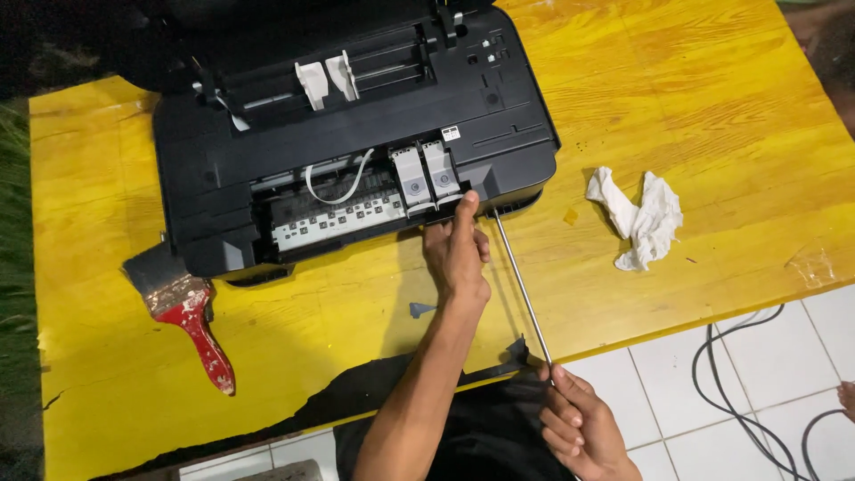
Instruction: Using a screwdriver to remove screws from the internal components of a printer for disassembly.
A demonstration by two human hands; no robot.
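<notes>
Printer (356, 134) fills table (712, 107) centre-left, brush (191, 312) btm-left, crumpled tissue (637, 218) right, rest of right side open

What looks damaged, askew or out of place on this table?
The yellow tabletop is torn along its near edge, with dark material showing underneath. The black printer sits opened up and skewed, its insides exposed. A crumpled white tissue lies to its right, and a worn red-handled paintbrush to its left.

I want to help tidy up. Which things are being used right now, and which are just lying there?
In use: opened black printer, long metal rod, left hand, right hand.
Lying about: red-handled paintbrush, crumpled white tissue, black cables.
</notes>
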